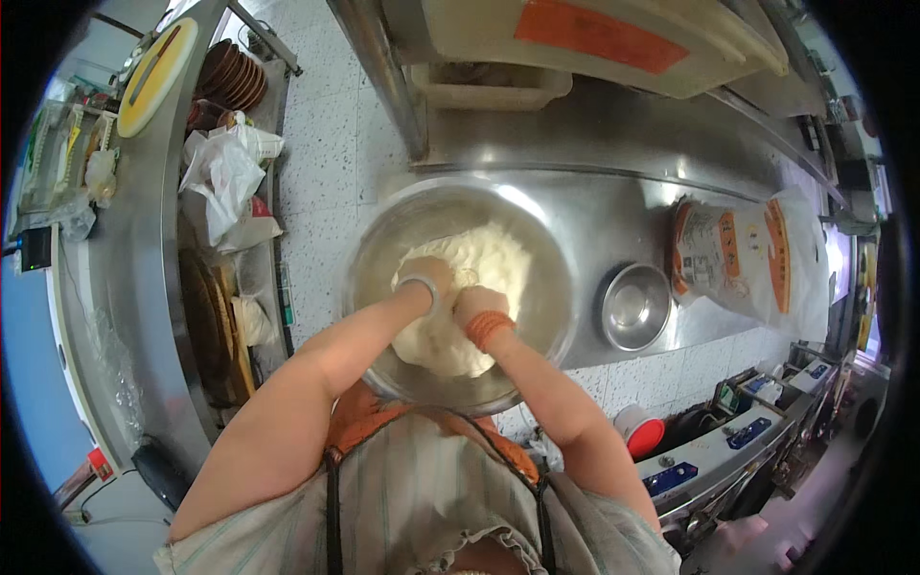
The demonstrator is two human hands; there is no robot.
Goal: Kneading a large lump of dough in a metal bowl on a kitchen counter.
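A wide stainless steel bowl stands before me at the counter's edge, close against my apron. Inside it lies a broad mass of pale flour dough, powdery and crumbly at the far right and smoother toward me. My left hand, with a light bracelet at the wrist, is pushed into the dough left of the middle, its fingertips hidden. Just right of it, my right hand is curled into a fist at the dough, an orange band around the wrist. A small lump of dough shows between the hands.
On the steel counter, a small metal bowl sits right of the large one, beside a printed plastic sack. Plastic tubs stand beyond. Shelves at left hold stacked brown dishes and plastic bags. A red-lidded bucket is lower right.
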